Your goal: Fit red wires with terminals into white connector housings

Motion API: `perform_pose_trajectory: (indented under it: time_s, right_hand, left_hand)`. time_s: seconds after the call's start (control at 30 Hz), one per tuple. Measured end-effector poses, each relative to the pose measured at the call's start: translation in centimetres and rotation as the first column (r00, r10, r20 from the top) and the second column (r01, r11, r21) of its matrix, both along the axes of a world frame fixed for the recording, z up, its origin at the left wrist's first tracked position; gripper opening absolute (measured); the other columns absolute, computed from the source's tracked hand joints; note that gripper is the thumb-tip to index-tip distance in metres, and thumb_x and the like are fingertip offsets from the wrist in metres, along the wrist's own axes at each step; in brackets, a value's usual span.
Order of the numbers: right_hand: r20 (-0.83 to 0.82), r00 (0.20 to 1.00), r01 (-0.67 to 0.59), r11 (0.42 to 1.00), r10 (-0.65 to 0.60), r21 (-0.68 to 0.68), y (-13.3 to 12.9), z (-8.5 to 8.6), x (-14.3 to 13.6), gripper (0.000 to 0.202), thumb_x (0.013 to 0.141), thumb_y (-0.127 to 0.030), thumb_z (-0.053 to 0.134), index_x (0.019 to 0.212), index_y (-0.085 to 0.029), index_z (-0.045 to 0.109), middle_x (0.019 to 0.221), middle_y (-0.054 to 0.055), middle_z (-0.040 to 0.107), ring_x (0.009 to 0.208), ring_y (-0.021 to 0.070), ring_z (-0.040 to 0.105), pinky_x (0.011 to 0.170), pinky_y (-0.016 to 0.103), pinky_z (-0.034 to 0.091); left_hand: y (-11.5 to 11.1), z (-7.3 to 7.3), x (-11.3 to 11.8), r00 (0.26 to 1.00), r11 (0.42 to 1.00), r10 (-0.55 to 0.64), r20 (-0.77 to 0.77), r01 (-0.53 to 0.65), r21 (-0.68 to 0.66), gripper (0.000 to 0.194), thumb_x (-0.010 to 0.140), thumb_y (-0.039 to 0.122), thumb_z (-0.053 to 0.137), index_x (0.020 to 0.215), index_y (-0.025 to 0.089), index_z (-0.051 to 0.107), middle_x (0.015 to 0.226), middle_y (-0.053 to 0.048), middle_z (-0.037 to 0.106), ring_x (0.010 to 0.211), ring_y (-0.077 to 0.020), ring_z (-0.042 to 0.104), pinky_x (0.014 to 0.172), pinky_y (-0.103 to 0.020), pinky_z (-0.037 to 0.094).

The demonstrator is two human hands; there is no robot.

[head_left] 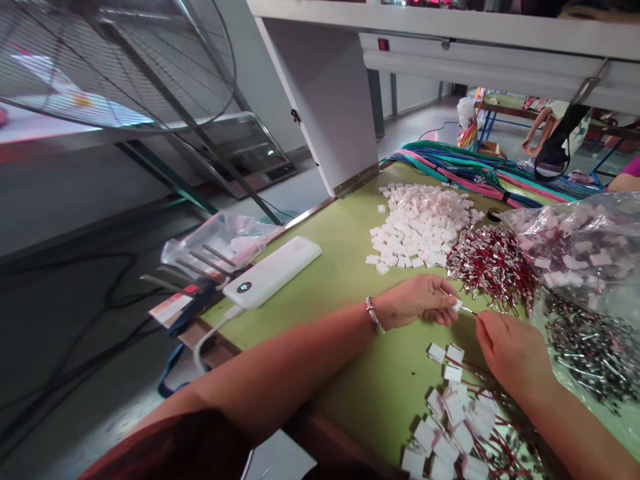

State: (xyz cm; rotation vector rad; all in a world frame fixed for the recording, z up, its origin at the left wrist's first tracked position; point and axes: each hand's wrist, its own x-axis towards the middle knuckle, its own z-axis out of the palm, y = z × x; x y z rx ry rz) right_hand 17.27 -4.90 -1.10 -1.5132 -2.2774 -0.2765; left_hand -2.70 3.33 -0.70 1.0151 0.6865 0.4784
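Observation:
Between the fingertips of my left hand [423, 301] is a small white plastic connector housing [457, 305]. My right hand [513, 343] is closed on a short wire [467, 310] whose metal tip points at the housing; whether it has entered cannot be made out. Behind my hands lie a heap of loose white housings [420, 223] and a pile of short red wires [493, 263] with metal terminals. Nearer to me, below my hands, is a group of white housings with red and dark wires attached [457, 423].
A white power bank [274, 272] with a cable lies on the left of the green tabletop [345, 253]. Clear bags [585, 233] and dark wires [595, 340] are at the right. Bundled coloured cables [465, 170] run along the back. A large fan [115, 60] stands left.

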Motion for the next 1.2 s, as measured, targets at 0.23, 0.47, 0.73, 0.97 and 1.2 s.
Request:
perform_pose_trajectory:
  time_s: [0.23,0.47,0.73,0.97,1.2]
  right_hand:
    - [-0.116,0.993,0.005,0.99,-0.021,-0.138,0.0,-0.3,0.0,0.026,0.095,-0.025,0.04,0.076,-0.022,0.057,0.06,0.0,0.061,0.052,0.0154,0.056,0.053,0.028,0.028]
    - [-0.083,0.995,-0.067,0.982,0.053,-0.178,0.3,-0.4,-0.3,0.023,0.091,-0.02,0.041,0.073,-0.021,0.055,0.059,0.001,0.061,0.051,0.0153,0.056,0.052,0.028,0.026]
    - [-0.216,0.975,-0.126,0.916,0.045,-0.382,0.6,-0.7,0.3,0.022,0.091,-0.021,0.042,0.071,-0.02,0.052,0.059,0.0,0.06,0.052,0.0138,0.053,0.051,0.026,0.029]
    - [-0.326,0.945,-0.222,0.714,-0.01,-0.664,0.5,1.9,0.3,0.019,0.082,-0.015,0.054,0.064,-0.02,0.058,0.061,-0.001,0.063,0.055,0.0113,0.052,0.052,0.023,0.036]
    - [-0.192,0.96,0.114,0.909,-0.205,-0.401,3.5,4.3,4.6,0.019,0.088,-0.027,0.05,0.09,-0.021,0.067,0.083,0.004,0.07,0.072,0.0176,0.062,0.066,0.03,0.046]
  left_hand:
    - [0.0,-0.2,-0.1,1.0,1.0,-0.006,0.003,0.006,-0.008,0.018,0.076,0.027,0.074,0.084,0.018,0.061,0.069,-0.002,0.072,0.056,-0.0101,0.064,0.05,-0.022,0.043]
    - [-0.6,-0.9,0.6,0.995,0.991,-0.073,-0.067,0.08,0.11,0.032,0.071,0.037,0.078,0.084,0.015,0.059,0.069,-0.003,0.07,0.057,-0.0119,0.064,0.054,-0.025,0.047]
    - [-0.7,-1.1,0.8,0.972,0.954,-0.167,-0.164,0.201,0.222,0.031,0.076,0.041,0.071,0.084,0.015,0.058,0.065,-0.001,0.065,0.053,-0.0096,0.057,0.055,-0.025,0.046]
    - [-1.1,-0.3,0.9,0.949,0.575,-0.071,-0.306,0.29,0.765,0.014,0.086,0.02,0.057,0.092,0.017,0.07,0.094,-0.005,0.069,0.086,-0.0142,0.061,0.082,-0.027,0.048]
    - [-3.2,-1.0,1.3,0.92,0.484,-0.286,-0.269,0.381,0.788,0.019,0.085,0.015,0.056,0.084,0.017,0.075,0.082,-0.006,0.074,0.078,-0.0151,0.064,0.078,-0.025,0.051]
